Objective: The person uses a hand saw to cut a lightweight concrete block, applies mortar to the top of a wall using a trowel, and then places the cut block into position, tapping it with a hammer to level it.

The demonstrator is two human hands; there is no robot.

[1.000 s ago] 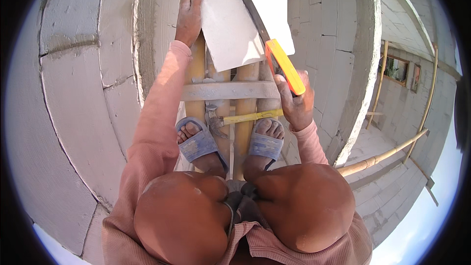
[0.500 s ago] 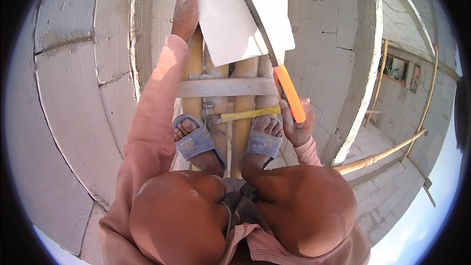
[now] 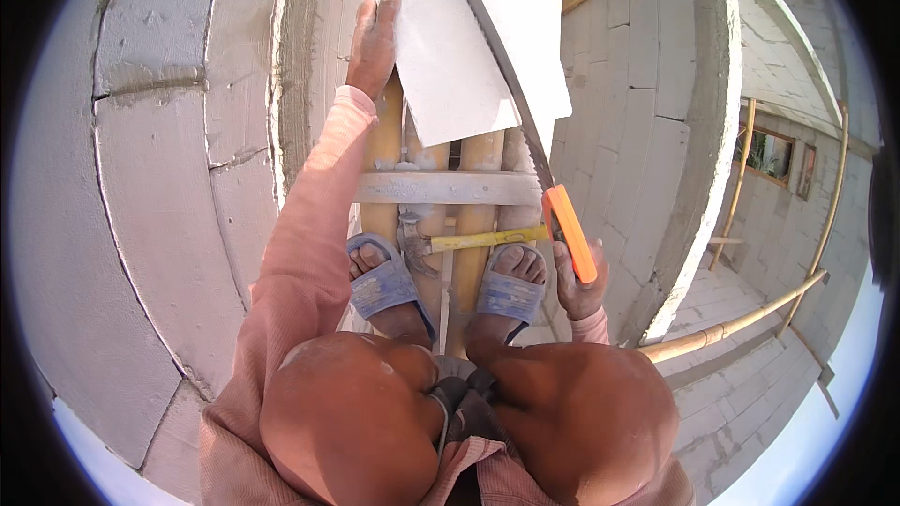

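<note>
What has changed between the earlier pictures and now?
The right hand has drawn the orange-handled handsaw back toward the body; nothing was grasped or released. The left hand stays on the white block; the claw hammer still lies on the bamboo poles.

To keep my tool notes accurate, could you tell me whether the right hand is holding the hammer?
No, the right hand grips the orange-handled saw, and the hammer lies near the feet.

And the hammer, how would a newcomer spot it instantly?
Find the lengthwise bamboo poles underfoot. Just below the pale crosspiece in the picture, by the blue sandals, lies the hammer. It is yellow-handled, unlike the orange-handled saw in the right hand.
</note>
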